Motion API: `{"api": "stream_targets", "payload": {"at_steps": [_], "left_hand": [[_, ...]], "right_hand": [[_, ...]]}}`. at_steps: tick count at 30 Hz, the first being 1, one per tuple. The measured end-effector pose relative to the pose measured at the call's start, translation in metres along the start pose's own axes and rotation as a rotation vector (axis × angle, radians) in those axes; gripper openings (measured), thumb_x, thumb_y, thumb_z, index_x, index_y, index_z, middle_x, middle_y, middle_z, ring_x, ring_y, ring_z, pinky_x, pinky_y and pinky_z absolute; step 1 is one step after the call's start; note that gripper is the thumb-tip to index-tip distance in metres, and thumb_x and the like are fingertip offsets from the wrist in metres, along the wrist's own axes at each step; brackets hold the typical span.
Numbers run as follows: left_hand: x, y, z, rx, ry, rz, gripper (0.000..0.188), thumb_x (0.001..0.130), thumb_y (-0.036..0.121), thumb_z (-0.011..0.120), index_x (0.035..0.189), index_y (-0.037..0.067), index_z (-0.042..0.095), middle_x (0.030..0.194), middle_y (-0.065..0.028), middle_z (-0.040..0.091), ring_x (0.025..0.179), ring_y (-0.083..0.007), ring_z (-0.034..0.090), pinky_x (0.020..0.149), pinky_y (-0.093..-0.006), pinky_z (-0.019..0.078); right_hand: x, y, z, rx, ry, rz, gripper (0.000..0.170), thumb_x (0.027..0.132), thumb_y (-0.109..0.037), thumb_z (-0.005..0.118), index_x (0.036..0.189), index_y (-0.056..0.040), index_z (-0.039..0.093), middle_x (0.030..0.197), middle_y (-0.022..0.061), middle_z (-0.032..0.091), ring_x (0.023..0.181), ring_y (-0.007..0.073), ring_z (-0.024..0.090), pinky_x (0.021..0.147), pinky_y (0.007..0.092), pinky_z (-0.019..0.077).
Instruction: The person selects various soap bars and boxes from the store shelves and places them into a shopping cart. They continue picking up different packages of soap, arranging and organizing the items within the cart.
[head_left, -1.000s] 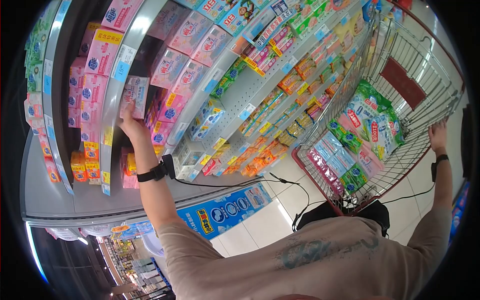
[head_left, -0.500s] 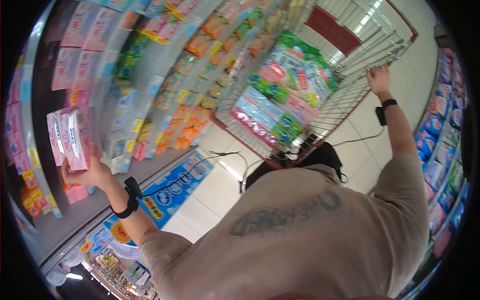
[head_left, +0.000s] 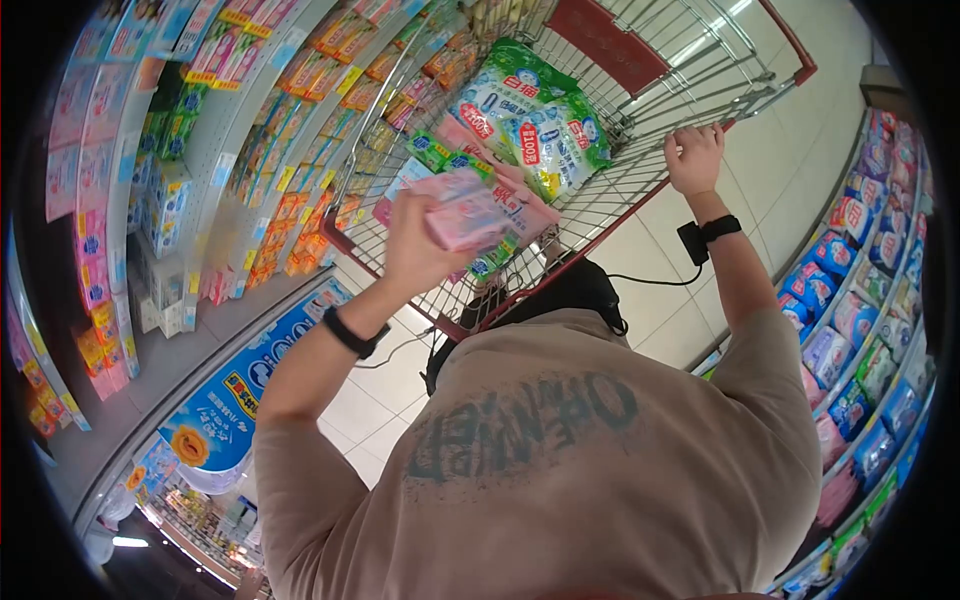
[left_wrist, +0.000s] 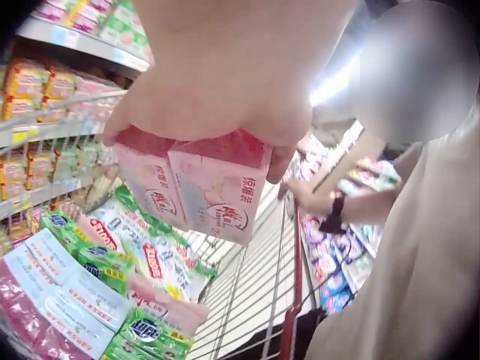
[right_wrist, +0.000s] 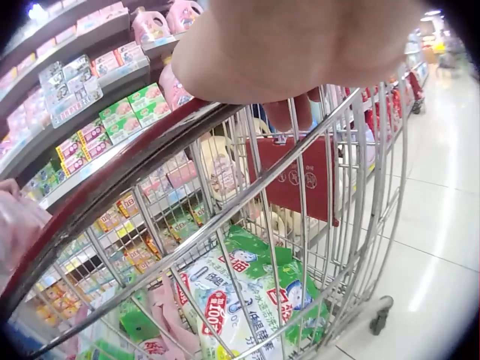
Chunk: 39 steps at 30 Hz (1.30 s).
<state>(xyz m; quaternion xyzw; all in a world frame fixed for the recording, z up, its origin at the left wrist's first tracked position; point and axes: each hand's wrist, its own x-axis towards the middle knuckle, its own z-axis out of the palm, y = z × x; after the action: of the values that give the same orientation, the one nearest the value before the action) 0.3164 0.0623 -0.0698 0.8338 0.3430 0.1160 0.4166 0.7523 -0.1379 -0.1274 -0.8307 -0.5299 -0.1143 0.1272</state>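
My left hand (head_left: 408, 245) grips two pink soap boxes (left_wrist: 217, 187) side by side, over the shopping cart (head_left: 345, 240). In the left wrist view the fingers wrap their upper ends, and the printed faces hang below. Under them in the cart lie green-and-white detergent bags (head_left: 530, 120), light blue packs (left_wrist: 75, 296), green packs (left_wrist: 154, 334) and a pink pack (head_left: 530, 215). My right hand (head_left: 695, 160) holds the cart's red rim (right_wrist: 146, 142), with fingertips showing below it in the right wrist view.
Shelves of boxed soap (head_left: 330, 45) run along the left side, close to the cart. Bagged goods (head_left: 850, 290) fill a shelf on the right. A blue floor-level sign (head_left: 225, 405) lines the left shelf's base. A cable (head_left: 650, 280) hangs from the right wrist camera.
My left hand has taken the pink soap boxes from the shelf and carried them rightward over the cart. The view has turned, and my right hand stays at the cart rim.
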Motion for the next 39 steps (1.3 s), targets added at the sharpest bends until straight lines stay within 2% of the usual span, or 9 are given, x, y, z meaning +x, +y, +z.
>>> {"api": "stream_targets", "payload": {"at_steps": [5, 9, 18, 21, 27, 30, 33, 36, 39], "left_hand": [[0.038, 0.036, 0.095, 0.249, -0.285, -0.281, 0.085, 0.06, 0.039, 0.088, 0.126, 0.005, 0.046, 0.124, -0.0255, 0.046, 0.118, -0.0429, 0.051, 0.099, -0.0499, 0.0452], [0.045, 0.026, 0.162, 0.387, -0.306, -0.424, 0.087, 0.06, 0.046, 0.086, 0.128, 0.008, 0.048, 0.133, -0.0308, 0.04, 0.125, -0.0482, 0.044, 0.105, -0.0533, 0.0386], [0.08, -0.04, 0.182, 0.615, -0.692, -0.249, 0.098, 0.061, 0.052, 0.085, 0.141, 0.01, 0.045, 0.132, -0.0282, 0.045, 0.126, -0.048, 0.046, 0.108, -0.0531, 0.0386], [0.069, -0.051, 0.19, 0.642, -0.592, 0.132, 0.097, 0.064, 0.048, 0.085, 0.144, 0.012, 0.044, 0.138, -0.0305, 0.042, 0.132, -0.0509, 0.039, 0.111, -0.0565, 0.0336], [0.074, -0.056, 0.203, 0.753, -0.795, 0.281, 0.085, 0.067, 0.037, 0.085, 0.141, 0.017, 0.048, 0.15, -0.0347, 0.03, 0.14, -0.0551, 0.028, 0.117, -0.0599, 0.0248], [0.095, -0.064, 0.192, 0.624, -0.851, 0.457, 0.094, 0.062, 0.034, 0.086, 0.143, 0.011, 0.044, 0.146, -0.0332, 0.032, 0.138, -0.055, 0.029, 0.114, -0.0609, 0.0272], [0.101, -0.06, 0.183, 0.452, -0.838, 0.431, 0.093, 0.061, 0.035, 0.086, 0.141, 0.01, 0.046, 0.144, -0.0338, 0.034, 0.136, -0.0527, 0.035, 0.114, -0.0578, 0.0304], [0.094, -0.068, 0.188, 0.394, -0.824, 0.227, 0.091, 0.06, 0.036, 0.086, 0.139, 0.009, 0.049, 0.14, -0.0334, 0.038, 0.132, -0.0502, 0.042, 0.111, -0.0533, 0.0372], [0.086, -0.082, 0.178, 0.534, -0.786, 0.198, 0.087, 0.06, 0.037, 0.087, 0.135, 0.009, 0.052, 0.137, -0.0316, 0.042, 0.127, -0.0484, 0.047, 0.106, -0.0501, 0.0436]], "right_hand": [[0.0, -0.001, 0.0, 0.099, 0.093, 0.002, 0.02, 0.085, -0.025, 0.064, 0.071, -0.0109, 0.067, 0.078, 0.002, 0.064, 0.088, 0.0251, 0.058, 0.109, 0.05, 0.0339], [0.001, -0.001, -0.001, 0.138, 0.118, 0.006, 0.021, 0.083, -0.024, 0.065, 0.067, -0.0111, 0.062, 0.075, 0.0032, 0.06, 0.087, 0.0257, 0.058, 0.109, 0.0497, 0.0341], [0.002, 0.001, -0.003, 0.195, 0.104, 0.001, 0.016, 0.079, -0.022, 0.066, 0.069, -0.0109, 0.061, 0.079, 0.0023, 0.062, 0.087, 0.0259, 0.057, 0.107, 0.0514, 0.0339], [0.003, 0.0, -0.003, 0.197, 0.113, -0.007, 0.014, 0.079, -0.021, 0.065, 0.07, -0.0108, 0.062, 0.079, 0.0023, 0.061, 0.088, 0.0256, 0.057, 0.107, 0.0513, 0.0337], [0.001, 0.001, -0.003, 0.183, 0.079, 0.005, 0.014, 0.08, -0.022, 0.064, 0.071, -0.0108, 0.063, 0.078, 0.0022, 0.061, 0.088, 0.0251, 0.057, 0.107, 0.0509, 0.0334], [0.003, 0.0, -0.005, 0.171, 0.066, -0.002, 0.014, 0.08, -0.022, 0.064, 0.071, -0.011, 0.063, 0.078, 0.0019, 0.06, 0.088, 0.0249, 0.057, 0.107, 0.0502, 0.0329], [0.003, -0.001, -0.001, 0.182, 0.096, -0.007, 0.014, 0.08, -0.021, 0.064, 0.071, -0.011, 0.063, 0.078, 0.0018, 0.06, 0.088, 0.0248, 0.057, 0.107, 0.0497, 0.0324], [0.001, 0.0, 0.0, 0.181, 0.098, -0.005, 0.013, 0.08, -0.021, 0.063, 0.071, -0.011, 0.063, 0.078, 0.0019, 0.06, 0.088, 0.0249, 0.057, 0.107, 0.0495, 0.0322], [0.001, 0.001, -0.002, 0.171, 0.082, -0.006, 0.013, 0.08, -0.021, 0.063, 0.072, -0.0108, 0.064, 0.077, 0.002, 0.06, 0.089, 0.0249, 0.057, 0.107, 0.0498, 0.0322]]}}
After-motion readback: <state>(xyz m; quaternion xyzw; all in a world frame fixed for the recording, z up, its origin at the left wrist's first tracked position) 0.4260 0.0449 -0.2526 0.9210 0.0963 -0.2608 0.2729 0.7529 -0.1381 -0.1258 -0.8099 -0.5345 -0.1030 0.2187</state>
